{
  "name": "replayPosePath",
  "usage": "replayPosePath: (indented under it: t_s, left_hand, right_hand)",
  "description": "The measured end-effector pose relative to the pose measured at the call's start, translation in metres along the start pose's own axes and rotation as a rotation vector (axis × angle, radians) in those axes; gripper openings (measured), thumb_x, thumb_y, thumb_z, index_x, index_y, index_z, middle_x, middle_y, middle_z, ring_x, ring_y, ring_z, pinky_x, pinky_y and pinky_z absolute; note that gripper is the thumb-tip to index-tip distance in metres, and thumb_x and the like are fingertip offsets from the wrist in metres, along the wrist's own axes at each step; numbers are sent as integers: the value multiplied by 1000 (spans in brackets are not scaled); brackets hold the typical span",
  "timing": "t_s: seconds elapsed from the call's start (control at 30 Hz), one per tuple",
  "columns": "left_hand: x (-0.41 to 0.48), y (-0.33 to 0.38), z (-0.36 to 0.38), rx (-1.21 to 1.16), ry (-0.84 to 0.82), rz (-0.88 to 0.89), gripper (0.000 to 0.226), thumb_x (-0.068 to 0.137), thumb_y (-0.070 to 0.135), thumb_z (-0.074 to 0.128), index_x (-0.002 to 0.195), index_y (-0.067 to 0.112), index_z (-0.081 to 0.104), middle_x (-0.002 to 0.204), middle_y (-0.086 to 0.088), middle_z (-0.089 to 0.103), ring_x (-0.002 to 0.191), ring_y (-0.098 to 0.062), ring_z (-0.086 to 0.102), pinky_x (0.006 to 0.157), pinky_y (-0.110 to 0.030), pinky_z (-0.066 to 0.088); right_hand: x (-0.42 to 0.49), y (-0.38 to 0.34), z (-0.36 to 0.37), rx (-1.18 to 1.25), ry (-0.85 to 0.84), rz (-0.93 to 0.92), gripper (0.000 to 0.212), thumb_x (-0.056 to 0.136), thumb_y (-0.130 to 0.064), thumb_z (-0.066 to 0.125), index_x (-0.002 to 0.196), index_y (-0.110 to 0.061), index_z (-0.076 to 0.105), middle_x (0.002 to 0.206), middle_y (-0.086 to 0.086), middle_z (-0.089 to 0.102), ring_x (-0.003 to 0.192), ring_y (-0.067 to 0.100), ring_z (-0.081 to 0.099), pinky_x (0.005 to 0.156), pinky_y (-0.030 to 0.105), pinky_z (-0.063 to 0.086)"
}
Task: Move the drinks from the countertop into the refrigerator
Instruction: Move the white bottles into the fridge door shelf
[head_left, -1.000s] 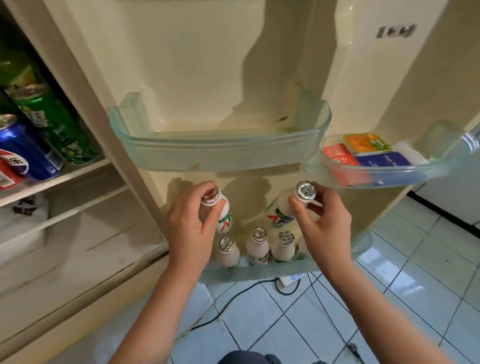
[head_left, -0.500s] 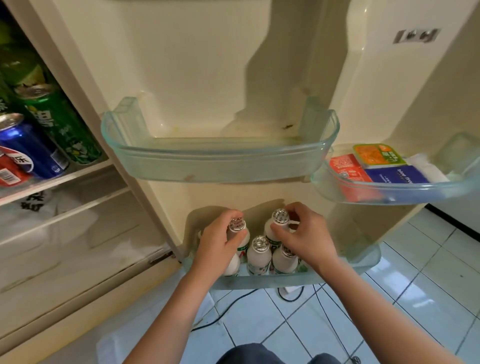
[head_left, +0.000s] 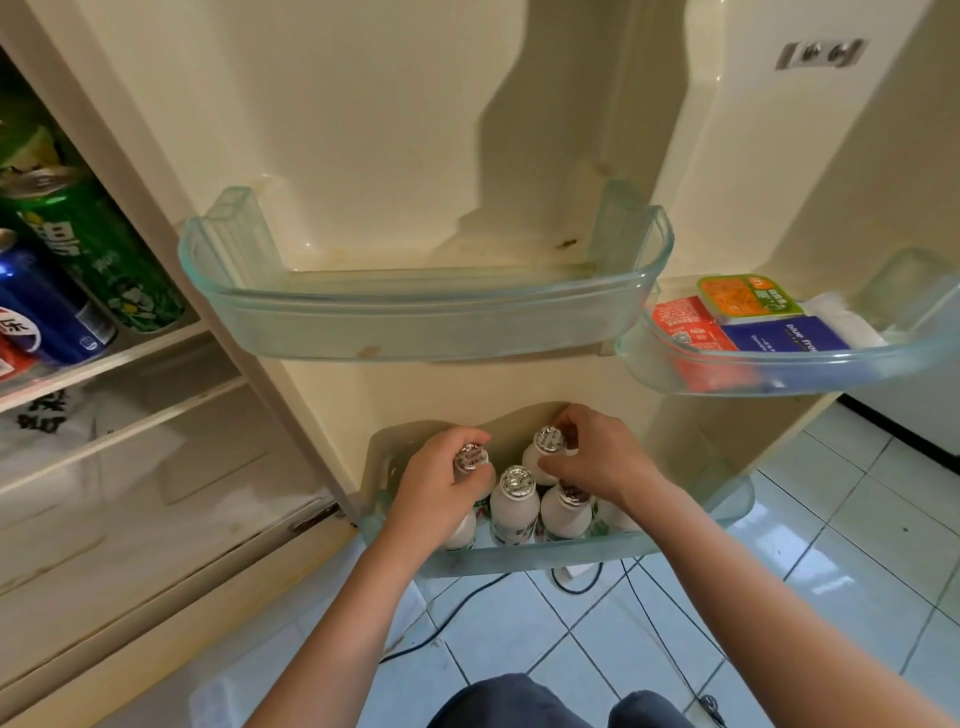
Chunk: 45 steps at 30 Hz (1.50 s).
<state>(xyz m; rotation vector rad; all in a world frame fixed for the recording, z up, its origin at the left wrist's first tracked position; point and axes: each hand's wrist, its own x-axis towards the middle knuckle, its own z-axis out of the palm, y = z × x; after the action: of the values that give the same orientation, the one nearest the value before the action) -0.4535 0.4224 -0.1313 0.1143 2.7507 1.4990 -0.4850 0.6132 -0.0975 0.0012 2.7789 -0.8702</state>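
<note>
Several small white drink bottles with foil caps stand in the bottom door shelf (head_left: 571, 558) of the open refrigerator. My left hand (head_left: 434, 486) grips one bottle (head_left: 471, 457) at the shelf's left side. My right hand (head_left: 602, 460) holds another bottle (head_left: 548, 441) by its neck at the back of the shelf. Two more bottles (head_left: 514, 501) (head_left: 566, 512) stand between my hands at the front. Further bottles are partly hidden behind my hands.
An empty clear door shelf (head_left: 426, 322) hangs above. A second door shelf (head_left: 779, 369) on the right holds flat packets. Green and blue cans (head_left: 98, 254) sit on the fridge's inner shelf at left. Cables lie on the tiled floor (head_left: 571, 639) below.
Both hands have lowered their bottles from above the bottom door shelf down into it, among the bottles standing there.
</note>
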Motion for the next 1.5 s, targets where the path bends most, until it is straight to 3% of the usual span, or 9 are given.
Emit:
replayPosePath:
  t_s: [0.17, 0.37, 0.47, 0.73, 0.87, 1.07, 1.2, 1.3, 1.5]
  left_hand:
    - [-8, 5, -2, 0, 165, 98, 26, 87, 14, 64, 110, 23, 61, 111, 11, 59, 103, -3, 55, 86, -12, 42]
    - [-30, 25, -7, 64, 472, 539, 16, 88, 9, 57, 100, 0, 63, 107, -9, 61, 106, -22, 55, 98, -28, 40]
    - [-48, 29, 3, 81, 485, 763, 13, 89, 8, 54, 101, 6, 58, 106, -11, 60, 105, -24, 54, 99, -32, 37]
    - [-97, 20, 94, -17, -123, 871, 14, 90, 11, 52, 104, 12, 57, 99, -1, 63, 96, -17, 57, 90, -23, 44]
    - [-131, -3, 148, 157, -560, 464, 21, 91, 27, 51, 108, 20, 61, 104, 10, 62, 94, -9, 58, 78, -27, 49]
    - [-185, -60, 214, 630, -1251, 77, 35, 93, 37, 49, 126, 23, 52, 123, 6, 58, 109, -13, 55, 91, -24, 42]
    - [-235, -81, 238, 808, -1399, 33, 28, 91, 36, 50, 114, 21, 56, 117, 1, 62, 108, -16, 57, 89, -24, 44]
    - [-277, -83, 257, 922, -1468, 61, 12, 91, 31, 49, 83, 23, 53, 97, -1, 63, 103, -19, 60, 74, -22, 39]
    - [-384, -62, 315, 1002, -1447, 106, 21, 91, 34, 50, 74, 23, 49, 88, 3, 61, 91, -13, 60, 65, -22, 37]
  right_hand:
    - [-13, 6, -6, 39, 83, -37, 42, 83, -29, 66, 121, -15, 57, 117, 0, 62, 109, 17, 57, 86, 24, 43]
    - [-67, 18, -7, 174, 490, -99, 16, 84, -17, 63, 99, -20, 65, 97, -13, 62, 89, -1, 55, 75, 4, 37]
    - [-105, 34, 0, 208, 656, -48, 13, 84, -9, 62, 91, -19, 65, 90, -15, 62, 85, -11, 51, 75, -1, 34]
    - [-204, 114, 43, 293, 702, 370, 16, 85, -6, 61, 95, -18, 64, 92, -11, 66, 89, -2, 60, 78, 3, 39]
    - [-266, 159, 74, 337, 634, 626, 10, 86, -10, 62, 88, -19, 66, 80, -19, 63, 78, -12, 57, 67, 0, 38]
    - [-389, 213, 150, 471, 385, 1063, 16, 88, -14, 60, 102, -16, 66, 94, -4, 67, 95, 15, 63, 82, 22, 44]
    - [-491, 235, 209, 531, 131, 1288, 22, 89, -23, 54, 107, -17, 64, 108, 1, 68, 101, 16, 60, 78, 19, 40]
    - [-574, 243, 244, 585, -8, 1405, 17, 89, -26, 50, 102, -24, 60, 114, -2, 65, 106, 16, 58, 81, 20, 40]
    - [-732, 274, 284, 748, 77, 1574, 6, 89, -28, 52, 90, -26, 57, 107, -3, 66, 98, 14, 58, 79, 24, 43]
